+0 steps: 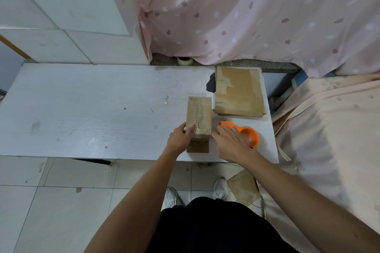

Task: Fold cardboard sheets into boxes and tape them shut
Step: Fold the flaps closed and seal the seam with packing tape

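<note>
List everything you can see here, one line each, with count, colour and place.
cardboard box: one, brown, taped, near right of the table
flat cardboard sheets: one stack, brown, table's far right corner
tape dispenser: one, orange, on the table right of the box
table: one, white
tape roll: one, pale, floor behind the table
curtain: one, pink, spotted, behind the table
panels: several, white, far left
cloth cover: one, peach, right of the table
cardboard scrap: one, brown, floor by the shoes
shoes: two, white, on the floor
left hand: one, grips the box's near end
right hand: one, rests on the tape dispenser
</note>
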